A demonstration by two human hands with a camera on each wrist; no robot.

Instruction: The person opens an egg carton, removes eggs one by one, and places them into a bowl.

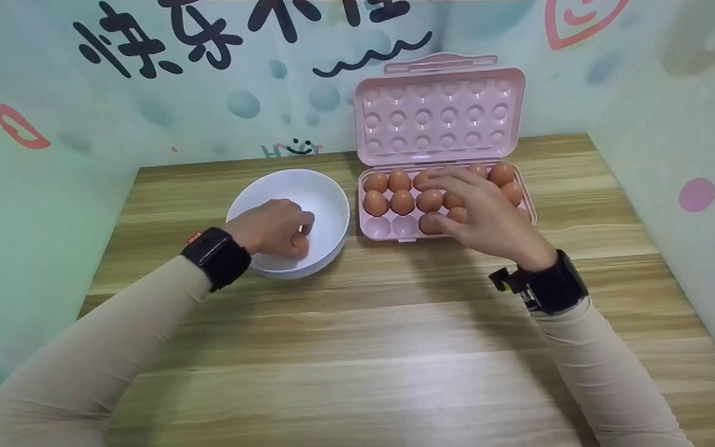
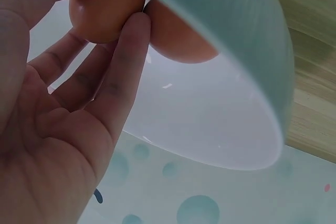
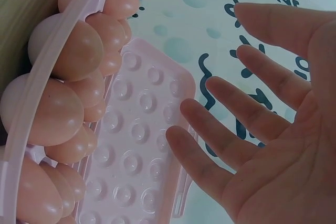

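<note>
Inside the white bowl (image 1: 326,205), my left hand (image 1: 270,226) pinches a brown egg (image 2: 105,11) between thumb and fingers. A second brown egg (image 2: 181,35) lies beside it, partly hidden by the bowl's rim in the left wrist view. Over the open pink egg carton (image 1: 377,230) hovers my right hand (image 1: 488,214), its fingers spread and nothing in its palm. Several brown eggs (image 1: 402,202) sit in the carton's rows, some covered by this hand in the head view. Bare pink shows in the two front-left cups.
The carton's dimpled lid (image 1: 438,118) stands raised against the patterned backdrop (image 1: 196,112). Bowl and carton stand side by side on a wood-grain table (image 1: 357,347), near its back edge. A pale side wall (image 1: 686,124) rises at the right.
</note>
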